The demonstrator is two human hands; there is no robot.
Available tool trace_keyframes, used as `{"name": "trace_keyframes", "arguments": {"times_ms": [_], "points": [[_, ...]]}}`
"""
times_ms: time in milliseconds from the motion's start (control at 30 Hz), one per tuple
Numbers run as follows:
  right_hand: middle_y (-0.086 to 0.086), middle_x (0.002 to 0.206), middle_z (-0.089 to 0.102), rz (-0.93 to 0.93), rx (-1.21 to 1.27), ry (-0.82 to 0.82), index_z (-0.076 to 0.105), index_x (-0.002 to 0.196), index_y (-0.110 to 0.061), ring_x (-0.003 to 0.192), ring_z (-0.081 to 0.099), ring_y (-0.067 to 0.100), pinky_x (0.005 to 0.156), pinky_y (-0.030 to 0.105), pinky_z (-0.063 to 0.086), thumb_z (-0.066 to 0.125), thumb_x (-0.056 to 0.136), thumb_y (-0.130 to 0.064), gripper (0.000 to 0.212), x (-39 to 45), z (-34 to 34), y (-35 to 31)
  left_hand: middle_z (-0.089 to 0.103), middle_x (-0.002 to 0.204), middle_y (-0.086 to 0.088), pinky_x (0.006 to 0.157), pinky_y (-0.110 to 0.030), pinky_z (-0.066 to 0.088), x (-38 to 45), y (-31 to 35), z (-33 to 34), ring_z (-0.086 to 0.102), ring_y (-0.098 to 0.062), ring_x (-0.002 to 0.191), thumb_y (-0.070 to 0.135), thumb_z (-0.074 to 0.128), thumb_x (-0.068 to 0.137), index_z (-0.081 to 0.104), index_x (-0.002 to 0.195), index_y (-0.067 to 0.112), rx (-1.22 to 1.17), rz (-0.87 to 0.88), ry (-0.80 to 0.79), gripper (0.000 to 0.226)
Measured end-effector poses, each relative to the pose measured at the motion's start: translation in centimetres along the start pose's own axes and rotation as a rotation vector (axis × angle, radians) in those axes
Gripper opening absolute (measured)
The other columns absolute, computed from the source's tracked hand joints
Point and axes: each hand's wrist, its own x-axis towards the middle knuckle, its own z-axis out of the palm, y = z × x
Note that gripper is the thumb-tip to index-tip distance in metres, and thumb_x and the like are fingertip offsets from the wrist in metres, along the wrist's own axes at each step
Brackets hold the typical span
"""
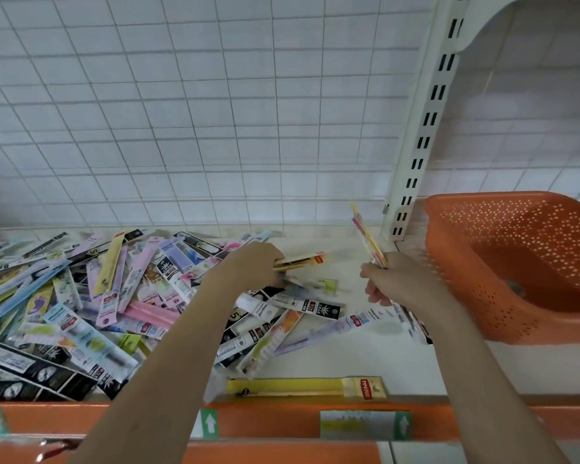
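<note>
Your left grip is curled round a yellow packet, held just above the right edge of the pile of packets on the shelf. Your right grip is closed on a thin bundle of packets that stands nearly upright, just beside the orange basket. A flat yellow pack lies alone by the shelf's front edge.

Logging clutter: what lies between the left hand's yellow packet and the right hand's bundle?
Head view: only bare white shelf separates the yellow packet from the bundle of packets.
</note>
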Motion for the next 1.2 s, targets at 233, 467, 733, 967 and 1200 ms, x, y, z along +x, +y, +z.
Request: {"name": "trace_keyframes", "arguments": {"times_ms": [233,467,733,967,1200], "points": [[0.004,0.065,0.048,-0.057,-0.247,-0.156,0.052,0.072,-0.014,0.051,0.042,0.016,0.051,0.024,0.033,0.065,0.079,-0.02,0.015,-0.5,0.4,-0.2,0.046,0.079,0.002,0.06,-0.027,0.035,-1.1,-0.6,-1.6,0.049,-0.02,0.08,0.037,0.05,0.093,0.048,0.077,0.018,0.039,0.003,0.299,0.025],[-0.002,0.056,0.047,-0.07,-0.406,-0.425,0.051,0.077,-0.013,0.044,0.039,0.011,0.042,0.019,0.031,0.076,0.073,-0.018,0.026,-1.2,2.1,-0.5,0.037,0.057,0.003,0.065,-0.031,0.036,-4.9,-1.9,-1.7,0.037,-0.022,0.078,0.03,0.045,0.096,0.029,0.063,0.022,-0.018,-0.145,0.403,0.038],[0.0,0.056,0.059,-0.088,-0.379,-0.255,0.055,0.07,-0.011,0.041,0.053,0.008,0.047,0.017,0.044,0.076,0.076,-0.021,0.024,-0.8,2.5,-0.9,0.037,0.057,-0.003,0.046,-0.028,0.024,-8.3,-1.9,0.3,0.033,-0.017,0.05,0.014,0.041,0.095,0.028,0.066,0.015,-0.33,-0.279,0.483,0.032],[-0.004,0.066,0.071,-0.171,-0.445,-0.087,0.059,0.074,-0.018,0.049,0.062,0.009,0.044,0.018,0.042,0.069,0.081,-0.029,0.017,-1.2,2.0,-1.7,0.037,0.059,0.0,0.048,-0.028,0.027,-9.9,-1.1,1.0,0.037,-0.014,0.053,0.042,0.052,0.091,0.029,0.061,0.018,-0.291,-0.289,0.39,0.044],[0.017,0.079,0.07,-0.208,-0.412,0.164,0.058,0.071,-0.006,0.07,0.068,0.033,0.071,0.044,0.057,0.062,0.083,-0.034,0.03,-1.1,2.1,-1.4,0.041,0.06,0.0,0.048,-0.027,0.028,-10.8,-1.1,1.6,0.038,-0.014,0.053,0.04,0.051,0.091,0.032,0.061,0.018,-0.326,-0.346,0.414,0.042]]}}
